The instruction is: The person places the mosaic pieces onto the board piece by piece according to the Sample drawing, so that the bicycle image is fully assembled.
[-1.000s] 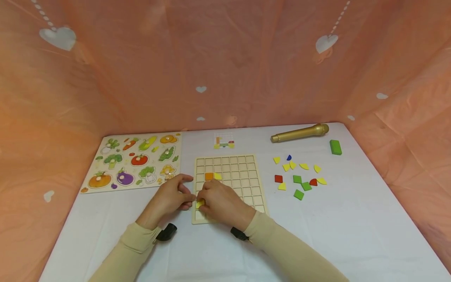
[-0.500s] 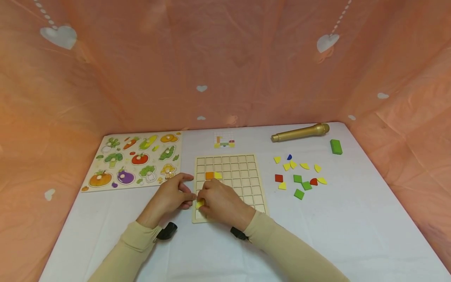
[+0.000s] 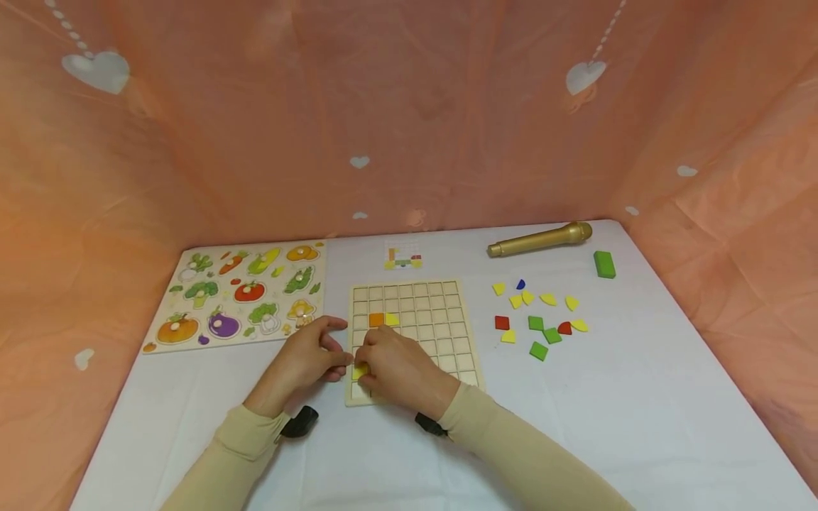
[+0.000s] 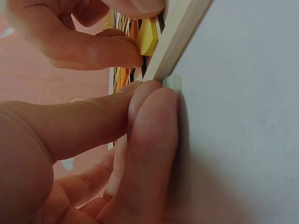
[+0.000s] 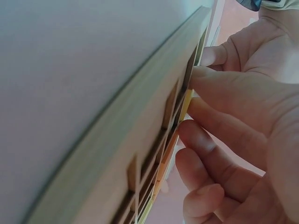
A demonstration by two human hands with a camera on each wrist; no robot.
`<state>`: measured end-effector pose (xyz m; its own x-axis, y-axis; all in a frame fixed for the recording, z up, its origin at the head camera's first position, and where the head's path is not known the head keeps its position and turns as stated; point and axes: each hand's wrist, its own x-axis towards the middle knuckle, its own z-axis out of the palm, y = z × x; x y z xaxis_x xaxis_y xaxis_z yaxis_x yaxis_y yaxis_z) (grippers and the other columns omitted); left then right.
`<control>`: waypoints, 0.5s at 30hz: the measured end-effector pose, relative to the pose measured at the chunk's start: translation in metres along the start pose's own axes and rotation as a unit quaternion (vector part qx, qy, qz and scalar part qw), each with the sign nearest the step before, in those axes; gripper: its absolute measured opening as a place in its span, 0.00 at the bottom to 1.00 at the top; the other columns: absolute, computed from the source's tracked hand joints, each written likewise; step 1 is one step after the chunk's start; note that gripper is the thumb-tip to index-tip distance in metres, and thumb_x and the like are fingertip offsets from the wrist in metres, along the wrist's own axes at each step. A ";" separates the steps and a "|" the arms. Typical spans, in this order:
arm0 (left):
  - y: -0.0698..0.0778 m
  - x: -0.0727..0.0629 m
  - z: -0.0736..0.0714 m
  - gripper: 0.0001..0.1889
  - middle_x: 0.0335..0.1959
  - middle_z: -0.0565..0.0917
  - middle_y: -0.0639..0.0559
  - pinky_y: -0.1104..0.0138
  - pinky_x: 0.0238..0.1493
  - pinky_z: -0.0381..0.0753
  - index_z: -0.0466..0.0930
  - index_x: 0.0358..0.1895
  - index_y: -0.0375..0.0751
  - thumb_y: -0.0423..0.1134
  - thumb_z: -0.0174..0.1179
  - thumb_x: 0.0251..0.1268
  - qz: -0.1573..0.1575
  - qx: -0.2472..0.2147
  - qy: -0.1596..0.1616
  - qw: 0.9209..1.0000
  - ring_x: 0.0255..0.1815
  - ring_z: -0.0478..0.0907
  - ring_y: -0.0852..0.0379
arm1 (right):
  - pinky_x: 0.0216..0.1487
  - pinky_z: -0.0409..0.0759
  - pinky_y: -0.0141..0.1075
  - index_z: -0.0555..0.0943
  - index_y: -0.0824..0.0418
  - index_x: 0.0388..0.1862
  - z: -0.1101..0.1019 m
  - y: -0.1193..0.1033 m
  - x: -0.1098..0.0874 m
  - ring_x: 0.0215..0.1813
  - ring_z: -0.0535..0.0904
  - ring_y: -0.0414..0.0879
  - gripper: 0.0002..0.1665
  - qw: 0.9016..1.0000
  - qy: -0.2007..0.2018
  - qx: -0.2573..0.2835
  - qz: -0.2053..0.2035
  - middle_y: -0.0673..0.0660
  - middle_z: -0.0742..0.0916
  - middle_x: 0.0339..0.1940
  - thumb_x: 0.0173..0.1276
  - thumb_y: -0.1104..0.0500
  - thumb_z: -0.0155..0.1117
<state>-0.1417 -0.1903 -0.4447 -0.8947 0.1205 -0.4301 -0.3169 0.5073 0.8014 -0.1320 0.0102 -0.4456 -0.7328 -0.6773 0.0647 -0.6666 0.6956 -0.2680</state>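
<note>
A wooden grid board [image 3: 469,333] lies on the table. Over its left columns, my right hand [image 3: 402,365] pinches a yellow tile [image 4: 148,37] between thumb and finger, low at the grid. The tile's yellow edge also shows in the right wrist view beside the fingers. My left hand [image 3: 309,358] pinches the board's left edge between thumb and fingertips. Farther up the board, an orange square tile [image 3: 377,320] sits in a cell with a yellow tile [image 3: 392,319] beside it. The right hand hides several cells of the lower left.
Loose yellow, green, red and blue tiles, among them a green square [image 3: 539,350], lie right of the board. Behind the board is a small pattern card [image 3: 403,254]. A vegetable puzzle board [image 3: 233,330] lies at left; a gold microphone [image 3: 540,240] and green block [image 3: 604,264] stand back right.
The head view has shifted slightly. Both hands keep their places at the board, with no other visible movement.
</note>
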 end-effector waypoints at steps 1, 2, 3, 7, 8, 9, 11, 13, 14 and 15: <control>0.000 0.000 0.000 0.32 0.40 0.82 0.42 0.65 0.34 0.93 0.73 0.74 0.39 0.29 0.72 0.68 -0.002 0.002 0.000 1.000 0.31 0.87 0.55 | 0.39 0.79 0.27 0.93 0.50 0.40 0.000 0.000 0.000 0.43 0.76 0.42 0.03 1.000 -0.001 0.001 0.001 0.47 0.85 0.39 0.68 0.56 0.79; -0.001 0.001 0.000 0.32 0.40 0.82 0.42 0.65 0.34 0.93 0.72 0.74 0.39 0.29 0.72 0.69 -0.001 0.006 -0.001 1.000 0.31 0.87 0.55 | 0.39 0.79 0.27 0.92 0.50 0.40 0.001 -0.001 0.000 0.43 0.76 0.42 0.03 1.000 -0.002 0.000 0.001 0.47 0.85 0.39 0.68 0.56 0.79; 0.000 0.000 0.000 0.32 0.40 0.82 0.42 0.65 0.34 0.93 0.73 0.74 0.39 0.29 0.72 0.68 -0.002 0.007 0.000 1.000 0.30 0.87 0.55 | 0.39 0.80 0.27 0.92 0.50 0.40 0.001 -0.001 0.000 0.44 0.76 0.42 0.03 1.000 -0.002 -0.001 0.001 0.47 0.85 0.39 0.68 0.56 0.79; 0.000 0.000 -0.001 0.32 0.39 0.83 0.42 0.65 0.34 0.93 0.73 0.74 0.39 0.29 0.72 0.69 0.004 0.009 0.004 1.000 0.30 0.87 0.55 | 0.41 0.82 0.28 0.92 0.50 0.41 0.001 -0.001 0.001 0.45 0.77 0.42 0.03 1.000 0.003 -0.009 0.000 0.46 0.85 0.40 0.69 0.55 0.79; -0.001 0.000 -0.001 0.31 0.39 0.82 0.42 0.64 0.34 0.93 0.73 0.74 0.38 0.29 0.72 0.69 0.007 0.010 0.005 1.000 0.30 0.87 0.55 | 0.41 0.82 0.28 0.92 0.50 0.41 0.001 -0.002 0.001 0.45 0.77 0.42 0.04 1.000 0.004 -0.011 0.000 0.46 0.85 0.40 0.69 0.55 0.79; 0.000 0.000 -0.001 0.31 0.39 0.82 0.42 0.64 0.34 0.93 0.73 0.74 0.38 0.28 0.72 0.69 0.008 0.010 0.006 1.000 0.30 0.87 0.55 | 0.41 0.82 0.28 0.92 0.50 0.41 0.001 -0.002 0.001 0.45 0.77 0.42 0.04 1.000 0.005 -0.012 0.001 0.46 0.85 0.40 0.69 0.55 0.79; 0.000 -0.001 -0.001 0.32 0.39 0.82 0.42 0.64 0.34 0.93 0.73 0.74 0.37 0.29 0.72 0.69 0.011 0.011 0.004 1.000 0.29 0.87 0.56 | 0.41 0.83 0.28 0.92 0.50 0.41 0.002 -0.002 0.001 0.45 0.77 0.42 0.04 1.000 0.003 -0.015 0.003 0.46 0.85 0.40 0.68 0.55 0.79; 0.000 -0.001 -0.001 0.32 0.39 0.82 0.42 0.64 0.34 0.93 0.73 0.74 0.36 0.29 0.72 0.69 0.011 0.010 0.004 1.000 0.29 0.87 0.56 | 0.42 0.83 0.28 0.92 0.50 0.41 0.002 -0.002 0.001 0.45 0.77 0.42 0.05 1.000 0.001 -0.017 0.003 0.46 0.85 0.40 0.68 0.54 0.80; 0.001 -0.001 -0.001 0.32 0.39 0.82 0.42 0.64 0.34 0.93 0.73 0.74 0.36 0.29 0.72 0.69 0.012 0.009 0.004 1.000 0.29 0.87 0.56 | 0.41 0.82 0.28 0.92 0.50 0.41 0.002 -0.001 0.001 0.45 0.77 0.42 0.04 1.000 0.000 -0.017 0.003 0.46 0.85 0.40 0.68 0.54 0.80; 0.001 -0.001 -0.001 0.32 0.40 0.82 0.42 0.64 0.34 0.93 0.72 0.74 0.36 0.29 0.72 0.69 0.013 0.007 0.003 1.000 0.29 0.87 0.56 | 0.41 0.82 0.28 0.92 0.50 0.41 0.002 -0.001 0.001 0.45 0.77 0.42 0.04 1.000 0.001 -0.019 0.002 0.46 0.85 0.40 0.68 0.54 0.80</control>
<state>-0.1416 -0.1908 -0.4429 -0.9046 0.1275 -0.4067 -0.2894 0.5168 0.8057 -0.1320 0.0081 -0.4468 -0.7361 -0.6738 0.0649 -0.6679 0.7075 -0.2309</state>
